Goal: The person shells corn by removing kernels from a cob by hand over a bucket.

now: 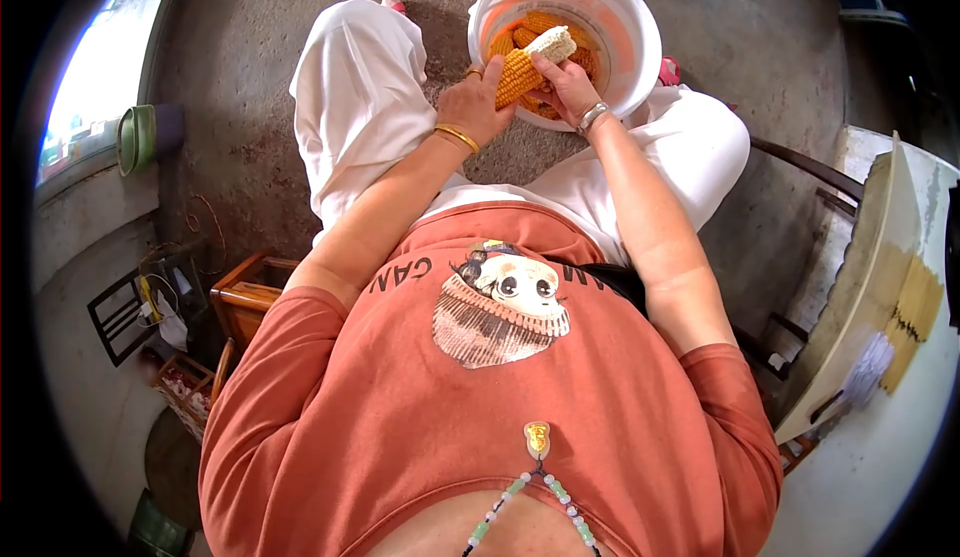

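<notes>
My left hand (472, 109) is wrapped round a yellow ear of corn (518, 81). The fingers of my right hand (568, 89) are closed on a white, kernel-free cob (553, 46) against the ear's upper end. I cannot tell whether the white part is a separate cob or the bare end of the same ear. Both hands are over the near-left side of a white bucket (640, 32). Inside it lie several yellow ears of corn (541, 23), partly hidden by my hands.
The bucket stands on the grey floor (240, 77) between my knees in white trousers (360, 87). On the left are a green container (137, 141) and a wooden piece of furniture (255, 295). A chair's dark curved rail (810, 162) is at the right.
</notes>
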A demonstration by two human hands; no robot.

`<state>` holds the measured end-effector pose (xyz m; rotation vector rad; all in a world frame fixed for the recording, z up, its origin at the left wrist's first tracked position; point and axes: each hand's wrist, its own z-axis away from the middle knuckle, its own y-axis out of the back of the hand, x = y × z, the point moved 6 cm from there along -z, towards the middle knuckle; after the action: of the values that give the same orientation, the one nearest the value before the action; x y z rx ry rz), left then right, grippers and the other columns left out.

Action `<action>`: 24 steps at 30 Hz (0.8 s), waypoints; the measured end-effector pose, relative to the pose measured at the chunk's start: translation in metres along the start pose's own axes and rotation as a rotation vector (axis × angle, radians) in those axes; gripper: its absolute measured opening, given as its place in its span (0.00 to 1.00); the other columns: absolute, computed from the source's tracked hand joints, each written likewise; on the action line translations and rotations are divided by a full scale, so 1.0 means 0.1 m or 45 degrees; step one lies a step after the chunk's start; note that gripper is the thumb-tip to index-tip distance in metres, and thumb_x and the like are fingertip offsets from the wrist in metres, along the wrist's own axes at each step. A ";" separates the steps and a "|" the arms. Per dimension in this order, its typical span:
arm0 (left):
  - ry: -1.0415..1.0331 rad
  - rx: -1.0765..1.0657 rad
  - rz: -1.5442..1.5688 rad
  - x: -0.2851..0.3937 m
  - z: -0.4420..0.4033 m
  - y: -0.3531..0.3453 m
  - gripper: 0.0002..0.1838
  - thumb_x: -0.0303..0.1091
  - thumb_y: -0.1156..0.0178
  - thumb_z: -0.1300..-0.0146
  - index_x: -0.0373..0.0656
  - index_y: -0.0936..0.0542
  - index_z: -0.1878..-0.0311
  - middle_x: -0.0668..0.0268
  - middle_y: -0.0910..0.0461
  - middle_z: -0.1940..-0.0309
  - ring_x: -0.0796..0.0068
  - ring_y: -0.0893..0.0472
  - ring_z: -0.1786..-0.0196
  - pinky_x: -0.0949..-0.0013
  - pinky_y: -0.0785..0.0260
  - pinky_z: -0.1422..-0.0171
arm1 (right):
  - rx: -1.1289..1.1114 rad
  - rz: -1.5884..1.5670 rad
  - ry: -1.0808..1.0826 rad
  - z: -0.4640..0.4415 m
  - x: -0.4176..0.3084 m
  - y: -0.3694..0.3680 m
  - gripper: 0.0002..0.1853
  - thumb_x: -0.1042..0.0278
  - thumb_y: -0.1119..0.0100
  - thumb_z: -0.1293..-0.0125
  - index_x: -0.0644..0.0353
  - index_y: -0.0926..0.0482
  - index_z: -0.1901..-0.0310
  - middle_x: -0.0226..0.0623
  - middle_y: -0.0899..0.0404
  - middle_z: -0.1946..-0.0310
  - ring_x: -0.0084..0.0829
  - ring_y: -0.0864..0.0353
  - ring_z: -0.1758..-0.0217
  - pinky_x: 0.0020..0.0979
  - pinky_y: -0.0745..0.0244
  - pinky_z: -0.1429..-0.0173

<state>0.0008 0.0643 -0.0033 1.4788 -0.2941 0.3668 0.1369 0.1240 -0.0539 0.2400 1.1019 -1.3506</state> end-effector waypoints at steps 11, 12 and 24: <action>0.041 -0.079 0.057 -0.03 -0.01 0.00 0.39 0.50 0.37 0.47 0.50 0.40 0.34 0.52 0.24 0.50 0.51 0.19 0.54 0.53 0.25 0.54 | -0.138 -0.029 0.016 -0.03 -0.01 0.03 0.20 0.60 0.44 0.32 0.61 0.31 0.44 0.35 0.26 0.48 0.29 0.24 0.45 0.35 0.20 0.46; 0.032 -0.084 0.071 -0.04 -0.01 -0.01 0.39 0.50 0.37 0.47 0.49 0.40 0.34 0.51 0.23 0.50 0.51 0.20 0.53 0.53 0.26 0.53 | -0.134 -0.021 0.010 -0.04 -0.02 0.03 0.20 0.61 0.44 0.32 0.61 0.31 0.44 0.35 0.26 0.49 0.30 0.24 0.45 0.36 0.20 0.45; -0.030 -0.137 0.241 -0.10 -0.06 -0.09 0.36 0.48 0.36 0.47 0.48 0.38 0.37 0.51 0.23 0.50 0.51 0.22 0.49 0.56 0.28 0.48 | -0.147 0.058 0.101 -0.02 -0.05 0.09 0.20 0.61 0.41 0.34 0.65 0.28 0.47 0.36 0.24 0.50 0.31 0.23 0.47 0.35 0.18 0.48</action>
<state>-0.0051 0.0688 -0.0160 1.3541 -0.4679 0.4778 0.1440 0.1311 -0.0552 0.2338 1.2296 -1.2416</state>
